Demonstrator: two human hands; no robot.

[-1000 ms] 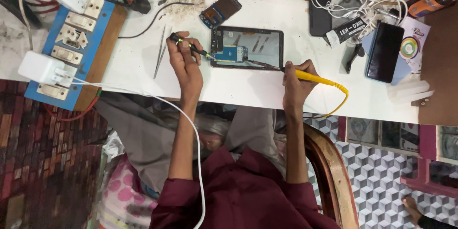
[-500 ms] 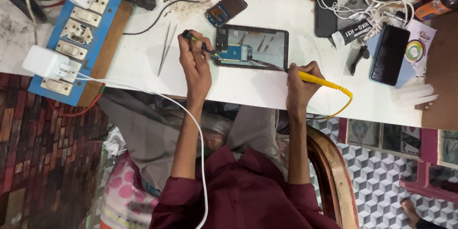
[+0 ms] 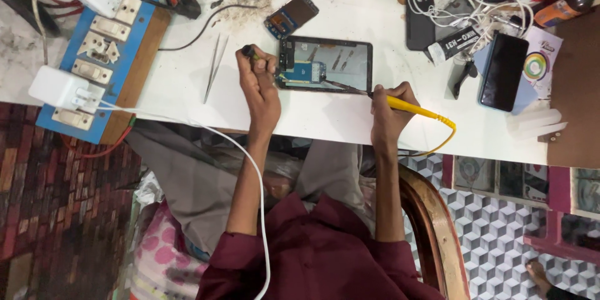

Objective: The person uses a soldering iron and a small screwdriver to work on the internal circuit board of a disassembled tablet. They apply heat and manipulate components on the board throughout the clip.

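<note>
An opened phone (image 3: 326, 64) lies on the white table (image 3: 312, 112), its inside showing a blue board. My left hand (image 3: 257, 78) is closed around a thin dark tool (image 3: 250, 51) at the phone's left edge. My right hand (image 3: 389, 107) grips a yellow-handled soldering iron (image 3: 409, 107); its metal tip reaches leftward onto the phone's lower middle. A yellow cord (image 3: 445, 132) loops from the handle over the table's front edge.
Metal tweezers (image 3: 214, 67) lie left of my left hand. A small phone part (image 3: 291, 15) sits behind. A blue switchboard (image 3: 100, 62) with a white charger (image 3: 60, 89) occupies the left. Dark phones (image 3: 503, 70), cables (image 3: 459, 0) and a box are at the right.
The view has shifted slightly. Both hands stay at the opened phone, with the soldering iron tip still on it.
</note>
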